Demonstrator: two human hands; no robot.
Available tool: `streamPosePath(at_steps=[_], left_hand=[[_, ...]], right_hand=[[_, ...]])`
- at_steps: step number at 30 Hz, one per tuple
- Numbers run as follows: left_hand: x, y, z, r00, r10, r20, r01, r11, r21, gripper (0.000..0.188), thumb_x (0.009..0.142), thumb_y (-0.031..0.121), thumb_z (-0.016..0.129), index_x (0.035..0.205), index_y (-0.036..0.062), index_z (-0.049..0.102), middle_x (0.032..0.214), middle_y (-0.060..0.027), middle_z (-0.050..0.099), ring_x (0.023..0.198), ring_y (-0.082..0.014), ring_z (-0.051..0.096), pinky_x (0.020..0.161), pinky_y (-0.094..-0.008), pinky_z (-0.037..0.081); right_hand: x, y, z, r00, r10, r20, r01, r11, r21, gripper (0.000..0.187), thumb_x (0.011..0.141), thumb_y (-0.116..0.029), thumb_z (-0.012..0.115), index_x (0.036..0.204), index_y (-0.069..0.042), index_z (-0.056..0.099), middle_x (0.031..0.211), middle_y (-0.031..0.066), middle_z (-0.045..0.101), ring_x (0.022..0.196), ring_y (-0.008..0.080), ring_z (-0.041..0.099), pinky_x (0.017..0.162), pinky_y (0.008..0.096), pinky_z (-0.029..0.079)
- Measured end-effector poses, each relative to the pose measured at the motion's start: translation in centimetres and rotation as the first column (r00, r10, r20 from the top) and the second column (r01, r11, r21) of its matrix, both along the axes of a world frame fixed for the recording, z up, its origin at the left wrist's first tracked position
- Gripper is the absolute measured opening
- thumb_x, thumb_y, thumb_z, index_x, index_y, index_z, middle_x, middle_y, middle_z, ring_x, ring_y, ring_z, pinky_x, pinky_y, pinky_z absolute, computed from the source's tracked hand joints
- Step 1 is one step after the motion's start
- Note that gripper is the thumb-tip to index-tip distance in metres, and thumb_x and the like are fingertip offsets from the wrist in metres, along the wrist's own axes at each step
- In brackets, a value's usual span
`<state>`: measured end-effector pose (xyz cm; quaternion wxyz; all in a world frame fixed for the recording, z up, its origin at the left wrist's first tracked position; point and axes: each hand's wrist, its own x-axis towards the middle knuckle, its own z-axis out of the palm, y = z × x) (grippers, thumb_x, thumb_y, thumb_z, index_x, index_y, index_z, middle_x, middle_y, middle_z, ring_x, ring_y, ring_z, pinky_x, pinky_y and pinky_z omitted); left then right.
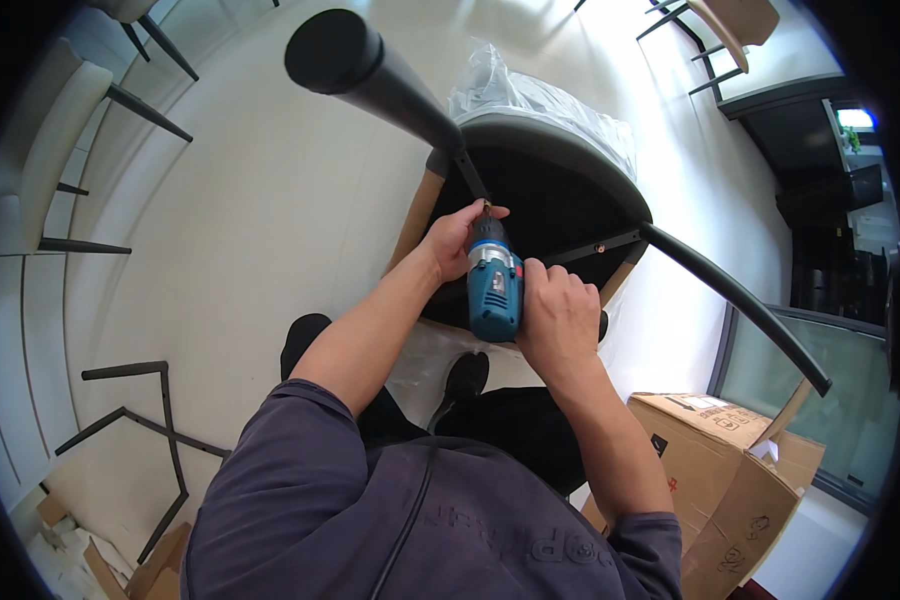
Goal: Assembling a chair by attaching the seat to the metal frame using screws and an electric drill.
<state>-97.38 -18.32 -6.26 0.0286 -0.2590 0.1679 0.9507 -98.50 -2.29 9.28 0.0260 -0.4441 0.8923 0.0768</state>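
My right hand (560,310) is closed around the grip of a blue cordless drill (495,290), which points away from me. My left hand (455,240) is closed about the drill's front end, a thumb and a fingertip showing either side of the bit. The bit meets a dark metal bracket (473,178) on the black underside of an upturned chair seat (560,180). From that bracket a thick black leg (400,95) rises toward the upper left. Another black leg (740,285) extends right from a second bracket (595,248) with a brass-coloured screw on it. The screw at the bit is mostly hidden.
Clear plastic wrap (545,100) lies behind the seat. An open cardboard box (710,480) stands at the lower right. A bent black metal frame (170,435) rests on the floor at the left, above packing scraps. Finished chairs (45,150) stand at the upper left.
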Motion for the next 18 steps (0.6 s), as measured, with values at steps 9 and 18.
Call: streamPosePath(at_steps=[9,18], left_hand=[[1.2,-6.1,0.8,0.939,-0.030,0.341,0.341,0.174,-0.924,0.053,0.092,0.055,0.064,0.110,0.0050,0.070,0.079,-0.0117,0.065,0.068,-0.0246,0.061,0.066,-0.0356,0.051],[-3.0,-14.3,5.9,0.918,-0.228,0.324,0.047,-0.749,-0.661,0.077,0.083,0.049,0.079,0.149,0.0244,0.048,0.088,-0.0045,0.060,0.076,-0.0229,0.062,0.071,-0.0325,0.051]], right_hand=[[-0.2,-1.2,0.2,0.997,0.035,-0.066,-0.035,0.999,0.000,0.023,0.072,-0.015,0.077,0.085,-0.007,0.060,0.075,0.0103,0.061,0.060,0.0232,0.058,0.060,0.0342,0.045],[0.0,-0.5,-0.8,0.998,0.008,-0.066,-0.012,0.998,-0.058,0.023,0.071,-0.015,0.078,0.083,-0.007,0.060,0.072,0.0098,0.061,0.059,0.0226,0.058,0.060,0.0345,0.045]])
